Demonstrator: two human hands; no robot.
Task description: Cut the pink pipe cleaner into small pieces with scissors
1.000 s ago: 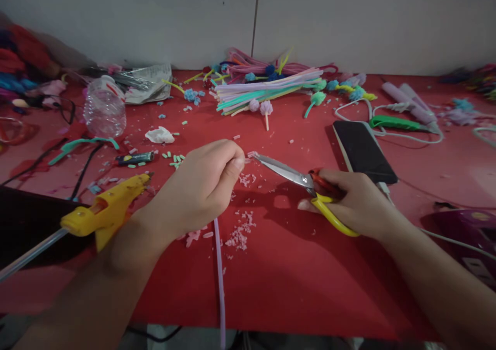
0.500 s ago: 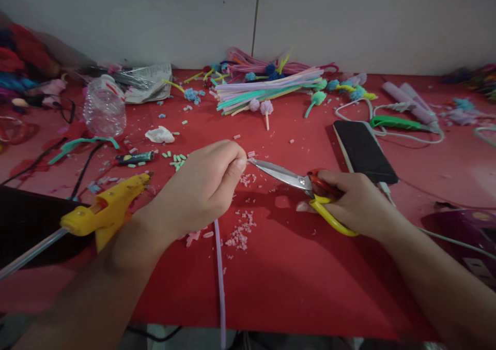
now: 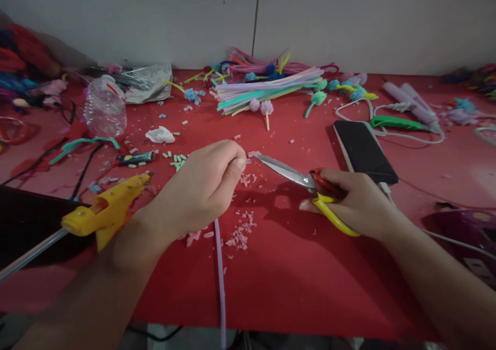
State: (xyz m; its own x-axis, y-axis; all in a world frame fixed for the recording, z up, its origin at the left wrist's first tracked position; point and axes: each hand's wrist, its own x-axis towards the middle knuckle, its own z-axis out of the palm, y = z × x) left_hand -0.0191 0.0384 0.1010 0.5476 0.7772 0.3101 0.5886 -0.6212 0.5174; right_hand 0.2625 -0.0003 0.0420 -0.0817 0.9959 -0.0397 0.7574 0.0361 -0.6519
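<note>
My left hand (image 3: pixel 209 184) is closed in a pinch on a lilac pipe cleaner (image 3: pixel 220 272). The long end of it hangs below my palm past the table's front edge; its tip is mostly hidden by my fingers. With its fingers in the handles, my right hand (image 3: pixel 360 202) holds scissors (image 3: pixel 289 171) with one red and one yellow handle. The blades look closed, their points just right of my left fingertips. Pink clippings (image 3: pixel 240 233) lie scattered on the red table under both hands.
A yellow glue gun (image 3: pixel 110 202) lies beside my left forearm, near a plastic bottle (image 3: pixel 104 107). Pipe cleaners (image 3: pixel 267 89) are bundled at the back. A phone (image 3: pixel 364 151) with a cable lies beyond my right hand. Small green pieces (image 3: pixel 178 160) sit behind my left hand.
The scissors and my right hand have shifted slightly right, so the blade points are a bit farther from my left fingertips. My left hand stays in place.
</note>
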